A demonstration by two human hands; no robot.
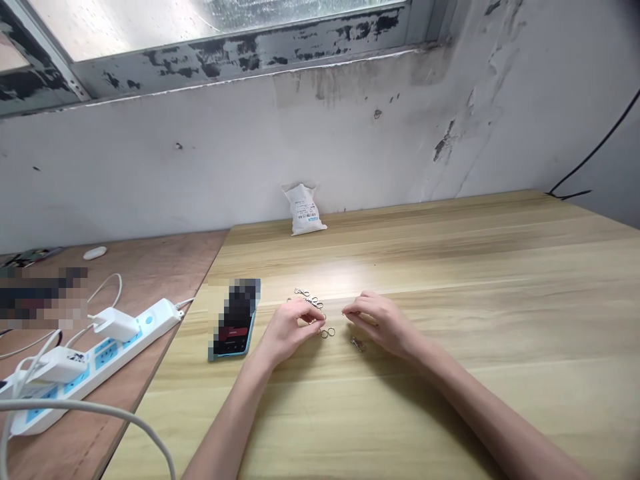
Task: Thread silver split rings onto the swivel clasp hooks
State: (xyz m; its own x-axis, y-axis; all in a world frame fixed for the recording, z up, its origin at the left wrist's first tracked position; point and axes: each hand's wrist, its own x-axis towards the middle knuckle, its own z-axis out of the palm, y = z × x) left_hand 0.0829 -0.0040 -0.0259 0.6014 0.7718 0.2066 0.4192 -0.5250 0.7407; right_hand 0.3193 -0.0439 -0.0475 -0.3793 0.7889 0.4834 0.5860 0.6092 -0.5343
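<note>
My left hand rests low over the table with thumb and fingertips pinched together; a small metallic glint shows at the tips, too small to name. Just beside its thumb lie two small metal rings. Several silver metal clasps lie in a loose group behind the left hand, partly hidden by it. Facing it, my right hand has its thumb and fingers closed at the tips, and whatever they hold is too small to make out. One metal clasp lies on the table below the right hand.
A phone in a blue case lies left of my left hand. White power strip with plugs and cables sits on the brown surface further left. Against the wall stands a white labelled packet. The wooden table extends right.
</note>
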